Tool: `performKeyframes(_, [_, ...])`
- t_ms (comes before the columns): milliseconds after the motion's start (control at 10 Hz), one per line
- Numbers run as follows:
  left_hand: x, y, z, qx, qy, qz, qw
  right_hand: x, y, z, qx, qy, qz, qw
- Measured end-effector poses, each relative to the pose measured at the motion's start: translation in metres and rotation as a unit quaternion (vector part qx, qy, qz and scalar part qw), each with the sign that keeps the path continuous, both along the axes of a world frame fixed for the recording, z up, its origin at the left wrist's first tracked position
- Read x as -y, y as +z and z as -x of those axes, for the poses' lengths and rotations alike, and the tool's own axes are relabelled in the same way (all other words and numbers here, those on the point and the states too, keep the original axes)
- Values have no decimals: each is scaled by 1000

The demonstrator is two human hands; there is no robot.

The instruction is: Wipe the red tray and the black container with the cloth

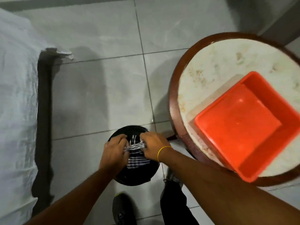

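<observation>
A round black container (129,132) stands on the tiled floor below me, at bottom centre. Over its mouth hangs a black-and-white striped cloth (138,158), twisted tight between my hands. My left hand (113,151) grips the cloth's left end and my right hand (154,145), with a yellow band at the wrist, grips the right end. The cloth's lower part droops into the container. A red square tray (243,125) sits empty on a round table at the right, its near corner overhanging the table's edge.
The round table (211,70) has a stained white top and a dark brown rim. A bed with a white sheet (16,103) fills the left side. My shoes (123,210) and a dark trouser leg are just below the container. Grey floor tiles lie between.
</observation>
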State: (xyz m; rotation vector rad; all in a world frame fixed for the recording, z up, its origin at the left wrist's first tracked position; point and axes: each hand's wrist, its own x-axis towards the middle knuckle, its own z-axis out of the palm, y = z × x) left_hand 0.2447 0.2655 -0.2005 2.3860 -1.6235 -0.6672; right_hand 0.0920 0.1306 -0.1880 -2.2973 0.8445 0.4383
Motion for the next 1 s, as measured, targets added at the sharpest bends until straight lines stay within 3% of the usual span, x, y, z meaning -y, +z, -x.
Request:
performKeyframes(100, [39, 85, 6, -22, -20, 21, 999, 21, 79, 20, 53, -115, -7, 992])
performKeyframes(200, [75, 159, 12, -24, -31, 62, 997, 44, 153, 37, 98, -165, 6, 981])
performKeyframes(400, [149, 278, 53, 32, -145, 166, 975, 112, 274, 86, 124, -137, 109, 977])
performKeyframes(500, [170, 294, 89, 48, -186, 225, 955, 140, 284, 123, 132, -85, 208, 966])
performKeyframes(600, [173, 285, 137, 35, -190, 202, 960, 152, 261, 170, 115, -76, 256, 957])
performKeyframes(700, [167, 252, 189, 17, -264, 42, 964, 147, 220, 224, 36, -66, 229, 970])
performKeyframes(800, [152, 228, 230, -59, -361, -67, 928, 126, 185, 272, -136, -77, 151, 976])
performKeyframes(900, [151, 223, 242, -74, -372, -58, 923, 111, 180, 294, -185, -119, 129, 967])
performKeyframes(1000, [156, 248, 228, -37, -349, -26, 936, 105, 212, 289, -155, -151, 145, 966])
